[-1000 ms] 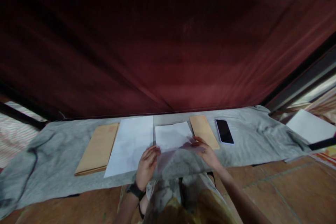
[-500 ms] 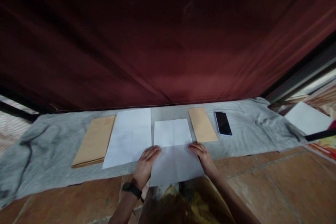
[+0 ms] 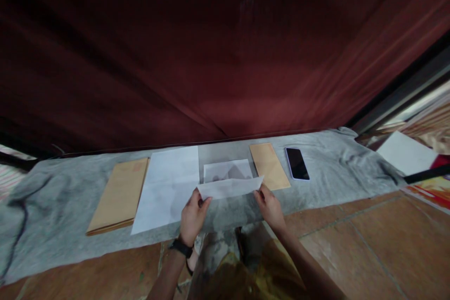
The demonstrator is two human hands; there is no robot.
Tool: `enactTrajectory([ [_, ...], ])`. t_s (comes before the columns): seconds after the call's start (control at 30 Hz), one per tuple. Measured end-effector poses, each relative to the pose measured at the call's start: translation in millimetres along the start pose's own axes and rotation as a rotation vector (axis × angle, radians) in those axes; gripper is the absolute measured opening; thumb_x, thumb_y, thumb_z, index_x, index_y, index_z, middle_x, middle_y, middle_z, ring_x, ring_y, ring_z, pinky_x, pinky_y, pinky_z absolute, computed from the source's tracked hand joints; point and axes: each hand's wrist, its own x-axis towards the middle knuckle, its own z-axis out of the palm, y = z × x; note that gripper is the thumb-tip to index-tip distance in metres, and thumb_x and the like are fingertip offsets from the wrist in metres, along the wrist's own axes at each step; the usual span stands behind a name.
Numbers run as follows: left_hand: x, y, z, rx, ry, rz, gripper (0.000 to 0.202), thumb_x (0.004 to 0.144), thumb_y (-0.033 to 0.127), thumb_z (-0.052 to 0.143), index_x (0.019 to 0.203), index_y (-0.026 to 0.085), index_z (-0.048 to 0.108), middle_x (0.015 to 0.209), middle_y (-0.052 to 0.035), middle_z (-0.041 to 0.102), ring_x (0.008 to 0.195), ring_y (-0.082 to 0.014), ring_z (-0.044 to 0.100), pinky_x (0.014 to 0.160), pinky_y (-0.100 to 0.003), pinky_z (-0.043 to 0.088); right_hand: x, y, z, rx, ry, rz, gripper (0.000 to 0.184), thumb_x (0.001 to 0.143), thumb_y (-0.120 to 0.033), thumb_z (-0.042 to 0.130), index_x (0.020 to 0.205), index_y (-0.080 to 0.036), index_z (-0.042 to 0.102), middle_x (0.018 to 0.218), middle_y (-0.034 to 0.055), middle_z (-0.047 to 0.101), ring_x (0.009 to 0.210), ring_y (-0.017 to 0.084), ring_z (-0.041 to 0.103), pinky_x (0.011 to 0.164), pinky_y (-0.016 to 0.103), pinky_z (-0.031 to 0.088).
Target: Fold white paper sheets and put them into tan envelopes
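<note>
A white sheet of paper [image 3: 228, 179] lies in front of me on a grey cloth [image 3: 323, 183], its near part lifted and bent toward the far part. My left hand [image 3: 192, 214], with a black watch at the wrist, pinches the sheet's raised near-left corner. My right hand [image 3: 269, 205] pinches the raised near-right corner. A larger stack of white paper [image 3: 168, 186] lies just left of the sheet. A tan envelope [image 3: 269, 165] lies just right of it.
A pile of tan envelopes [image 3: 119, 194] lies at the left on the cloth. A dark phone [image 3: 297, 163] lies right of the single envelope. A dark red curtain [image 3: 225, 56] hangs behind. Brown tiles [image 3: 369, 243] are the floor. Another white sheet [image 3: 404, 152] lies far right.
The sheet lay flat under both hands half a second ago. Now both hands have lifted its near edge and carried it toward the far edge. The view has shifted slightly.
</note>
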Motion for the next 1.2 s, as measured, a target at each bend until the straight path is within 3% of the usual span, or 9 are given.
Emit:
enactTrajectory([
  [0.13, 7, 11, 2.8, 0.012, 0.04, -0.065, 0.059, 0.092, 0.04, 0.056, 0.145, 0.024, 0.036, 0.1, -0.0032, 0.075, 0.09, -0.0226, 0.072, 0.073, -0.031, 0.051, 7, -6, 3, -0.12, 0.036, 0.016, 0.042, 0.1, -0.037, 0.04, 0.137, -0.02, 0.052, 0.12, 0.0112, 0.07, 0.103, 0.024, 0.07, 0.087, 0.035, 0.055],
  [0.3, 14, 19, 5.8, 0.126, 0.049, -0.103, 0.064, 0.093, 0.035, 0.056, 0.15, 0.023, 0.03, 0.09, -0.0007, 0.072, 0.081, -0.0203, 0.07, 0.067, -0.028, 0.046, 12, -12, 10, -0.322, 0.07, 0.01, 0.046, 0.101, -0.034, 0.04, 0.144, -0.019, 0.045, 0.124, 0.0114, 0.069, 0.101, 0.023, 0.071, 0.083, 0.031, 0.055],
  [0.53, 17, 22, 13.9, 0.34, 0.053, -0.096, 0.064, 0.097, 0.035, 0.052, 0.154, 0.019, 0.027, 0.103, -0.0081, 0.072, 0.088, -0.0217, 0.069, 0.069, -0.03, 0.045, 16, -21, 20, -0.612, 0.014, 0.01, 0.049, 0.103, -0.03, 0.038, 0.15, -0.016, 0.038, 0.136, 0.0168, 0.061, 0.091, 0.022, 0.073, 0.07, 0.029, 0.056],
  [0.97, 21, 37, 11.9, 0.462, -0.04, -0.2, 0.06, 0.098, 0.036, 0.048, 0.153, 0.023, 0.029, 0.099, -0.0082, 0.073, 0.087, -0.0224, 0.07, 0.069, -0.031, 0.045, 19, -25, 22, -0.715, 0.017, -0.027, 0.045, 0.103, -0.026, 0.038, 0.146, -0.016, 0.043, 0.114, 0.0152, 0.066, 0.077, 0.02, 0.069, 0.063, 0.029, 0.052],
  [1.07, 22, 41, 10.5, 0.479, -0.045, -0.217, 0.059, 0.097, 0.036, 0.049, 0.153, 0.024, 0.031, 0.099, -0.0076, 0.074, 0.088, -0.0217, 0.07, 0.069, -0.03, 0.046, 18, -27, 19, -0.693, 0.05, -0.038, 0.043, 0.102, -0.024, 0.039, 0.143, -0.016, 0.047, 0.112, 0.0153, 0.066, 0.078, 0.021, 0.068, 0.067, 0.031, 0.053],
  [1.2, 19, 43, 12.2, 0.597, -0.025, -0.146, 0.058, 0.099, 0.034, 0.046, 0.153, 0.022, 0.032, 0.099, -0.0093, 0.072, 0.087, -0.0216, 0.069, 0.068, -0.03, 0.047, 18, -35, 20, -0.544, 0.089, -0.194, 0.039, 0.1, -0.021, 0.042, 0.136, -0.016, 0.055, 0.121, 0.0166, 0.064, 0.107, 0.028, 0.063, 0.09, 0.043, 0.052],
])
